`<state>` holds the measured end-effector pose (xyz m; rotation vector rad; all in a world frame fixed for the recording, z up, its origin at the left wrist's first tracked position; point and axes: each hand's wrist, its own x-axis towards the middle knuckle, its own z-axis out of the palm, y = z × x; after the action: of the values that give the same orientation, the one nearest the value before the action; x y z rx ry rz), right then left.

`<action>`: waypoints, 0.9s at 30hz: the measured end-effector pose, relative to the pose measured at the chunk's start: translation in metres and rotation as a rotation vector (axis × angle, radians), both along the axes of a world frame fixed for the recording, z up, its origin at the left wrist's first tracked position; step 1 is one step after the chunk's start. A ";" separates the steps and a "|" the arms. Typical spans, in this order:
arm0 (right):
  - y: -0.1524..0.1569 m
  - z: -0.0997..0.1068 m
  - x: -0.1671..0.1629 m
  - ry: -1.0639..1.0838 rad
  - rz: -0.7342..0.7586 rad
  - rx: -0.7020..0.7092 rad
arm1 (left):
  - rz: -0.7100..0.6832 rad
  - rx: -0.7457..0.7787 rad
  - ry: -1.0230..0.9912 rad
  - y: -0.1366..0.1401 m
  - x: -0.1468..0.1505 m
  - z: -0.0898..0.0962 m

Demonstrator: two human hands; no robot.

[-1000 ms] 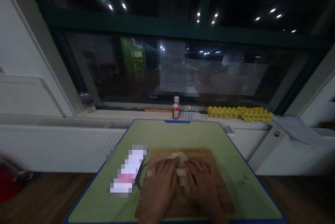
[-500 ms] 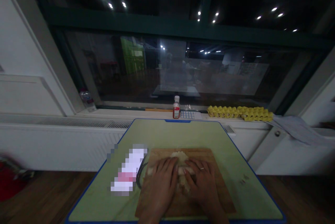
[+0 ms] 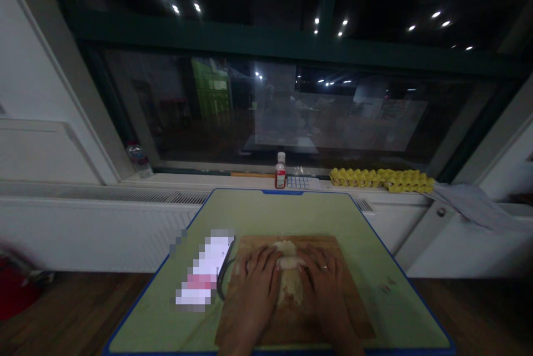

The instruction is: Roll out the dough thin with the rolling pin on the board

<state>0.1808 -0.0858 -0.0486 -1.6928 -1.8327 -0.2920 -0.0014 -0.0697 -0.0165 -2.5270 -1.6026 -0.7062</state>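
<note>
A pale rolling pin [image 3: 290,263] lies crosswise over flattened dough [image 3: 291,285] on a wooden cutting board [image 3: 287,331]. My left hand [image 3: 260,278] rests over the pin's left part, fingers curved over it and pointing away from me. Over its right part lies my right hand [image 3: 325,278], with a ring on one finger. Between my hands a short middle stretch of the pin shows; my hands cover most of the remainder. The dough sticks out beyond the pin and toward me, with a ragged near edge.
The board lies on a green folding table [image 3: 287,211] with a blue rim. Left of the board is a pixelated, phone-like bright item [image 3: 206,270] on a dark curved stand [image 3: 222,281]. A bottle of red liquid [image 3: 280,171] and yellow egg trays [image 3: 381,179] stand on the windowsill.
The rolling pin has moved a little away from me over the dough, both hands going with it. More dough shows on the near side of the pin.
</note>
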 end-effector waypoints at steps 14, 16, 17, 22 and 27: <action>-0.014 0.036 -0.010 0.094 0.199 -0.080 | 0.006 -0.036 0.030 0.001 0.002 -0.003; -0.015 0.038 -0.012 0.126 0.203 -0.075 | 0.004 -0.028 0.031 0.001 0.001 -0.003; -0.015 0.038 -0.012 0.132 0.212 -0.070 | 0.001 -0.026 0.032 0.001 0.001 -0.003; -0.013 0.031 -0.011 0.145 0.185 -0.008 | 0.001 -0.034 0.034 -0.002 0.000 0.002; -0.009 0.024 -0.005 0.130 0.151 0.024 | 0.022 -0.043 0.022 -0.001 0.000 -0.001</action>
<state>0.1755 -0.0949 -0.0246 -1.5112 -1.8402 -0.1373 -0.0012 -0.0710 -0.0176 -2.5326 -1.6538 -0.6470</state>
